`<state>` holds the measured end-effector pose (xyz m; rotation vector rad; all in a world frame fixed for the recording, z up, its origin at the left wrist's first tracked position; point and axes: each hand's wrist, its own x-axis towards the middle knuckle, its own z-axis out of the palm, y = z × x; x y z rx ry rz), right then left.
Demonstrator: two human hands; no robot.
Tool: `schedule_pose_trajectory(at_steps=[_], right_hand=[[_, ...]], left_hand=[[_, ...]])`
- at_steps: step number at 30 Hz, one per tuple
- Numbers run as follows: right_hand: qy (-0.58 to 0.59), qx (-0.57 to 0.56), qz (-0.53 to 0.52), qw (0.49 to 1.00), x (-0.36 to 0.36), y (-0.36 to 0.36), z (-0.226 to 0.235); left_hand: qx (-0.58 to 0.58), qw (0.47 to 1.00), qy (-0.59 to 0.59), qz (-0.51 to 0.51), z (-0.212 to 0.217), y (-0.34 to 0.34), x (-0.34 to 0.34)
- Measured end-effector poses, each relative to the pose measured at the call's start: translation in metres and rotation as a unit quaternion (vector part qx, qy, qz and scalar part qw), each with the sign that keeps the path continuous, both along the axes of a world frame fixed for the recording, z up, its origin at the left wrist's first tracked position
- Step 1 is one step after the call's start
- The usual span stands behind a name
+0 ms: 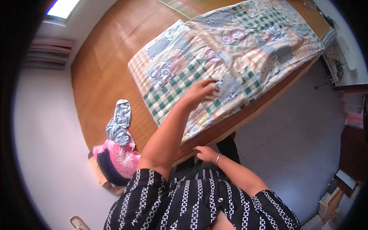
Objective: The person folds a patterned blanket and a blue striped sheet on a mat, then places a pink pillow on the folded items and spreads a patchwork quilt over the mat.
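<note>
Smoothing looks like the step in hand — left hand lies flat and open on the folded patchwork quilt spread over the bed, gripping nothing, right hand loosely open at the bed's edge — next likely needs a firm grip on a quilt edge.

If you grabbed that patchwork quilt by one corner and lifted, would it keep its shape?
Probably not. The patchwork quilt drapes over the bed edge and wrinkles under the left hand, so it looks soft and floppy. Its puffy folds suggest padding, so it is likely bulky rather than heavy.
</note>
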<state>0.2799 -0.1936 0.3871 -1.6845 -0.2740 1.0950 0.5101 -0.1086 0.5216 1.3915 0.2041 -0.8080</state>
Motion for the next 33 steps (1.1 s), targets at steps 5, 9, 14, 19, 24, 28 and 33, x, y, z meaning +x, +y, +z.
schedule_pose_trajectory(at_steps=[5, 9, 14, 19, 24, 28, 33], right_hand=[[-0.209, 0.020, -0.284, 0.935, 0.136, -0.106, 0.060], [-0.465, -0.232, -0.354, 0.777, 0.245, -0.150, 0.039], [-0.108, -0.117, -0.205, 0.966, 0.286, -0.118, 0.045], [-0.205, -0.179, -0.214, 0.938, 0.274, -0.152, 0.002], [0.017, -0.101, -0.141, 0.985, 0.298, -0.123, 0.041], [-0.087, -0.154, -0.064, 0.982, 0.283, -0.156, 0.017], [-0.033, -0.072, -0.398, 0.914, 0.364, -0.300, 0.009]], left_hand=[[0.292, 0.865, -0.080, 0.400, -0.077, 0.151, -0.098], [0.437, 0.789, -0.038, 0.429, -0.104, 0.184, -0.138], [0.334, 0.818, 0.090, 0.459, -0.133, 0.184, -0.159], [0.200, 0.847, 0.149, 0.470, -0.139, 0.191, -0.158], [0.261, 0.836, 0.149, 0.459, -0.136, 0.194, -0.161], [0.283, 0.817, 0.141, 0.482, -0.100, 0.161, -0.151], [0.691, 0.659, -0.166, 0.248, -0.091, 0.082, -0.070]])
